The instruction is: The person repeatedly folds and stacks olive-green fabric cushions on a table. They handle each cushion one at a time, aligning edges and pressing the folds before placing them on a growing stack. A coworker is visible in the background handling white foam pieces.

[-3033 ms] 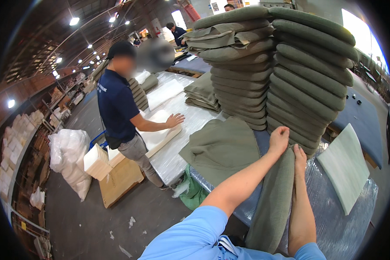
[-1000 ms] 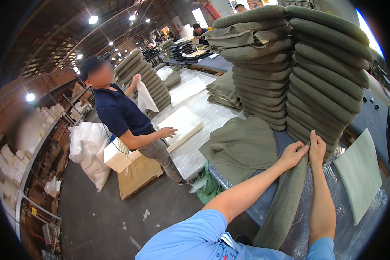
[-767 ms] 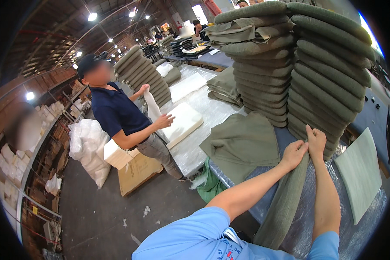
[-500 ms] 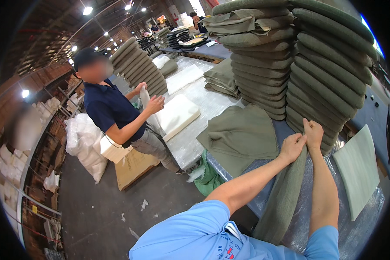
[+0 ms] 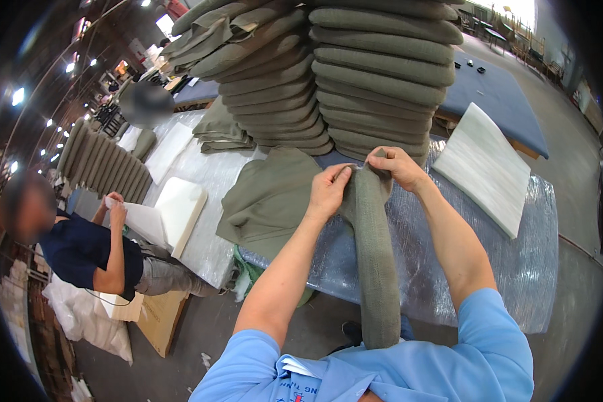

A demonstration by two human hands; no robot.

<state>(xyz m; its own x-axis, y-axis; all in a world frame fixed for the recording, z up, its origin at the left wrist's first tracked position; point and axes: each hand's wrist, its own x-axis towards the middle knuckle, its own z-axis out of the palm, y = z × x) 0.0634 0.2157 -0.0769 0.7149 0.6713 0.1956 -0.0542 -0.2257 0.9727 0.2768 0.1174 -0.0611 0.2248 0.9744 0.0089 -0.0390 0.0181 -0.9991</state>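
Two pinches, by our left hand [image 5: 329, 193] and right hand [image 5: 398, 167], grip the cover [image 5: 376, 261] at one end; uneven tugging could skew it.

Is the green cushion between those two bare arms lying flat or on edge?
On edge: the cushion shows its narrow side upward, while the left hand and right hand pinch fabric at its far end.

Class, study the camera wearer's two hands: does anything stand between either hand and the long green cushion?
Nothing visible does: the left hand and right hand both pinch the far end of the green cushion. The loose green fabric lies to its left, not between.
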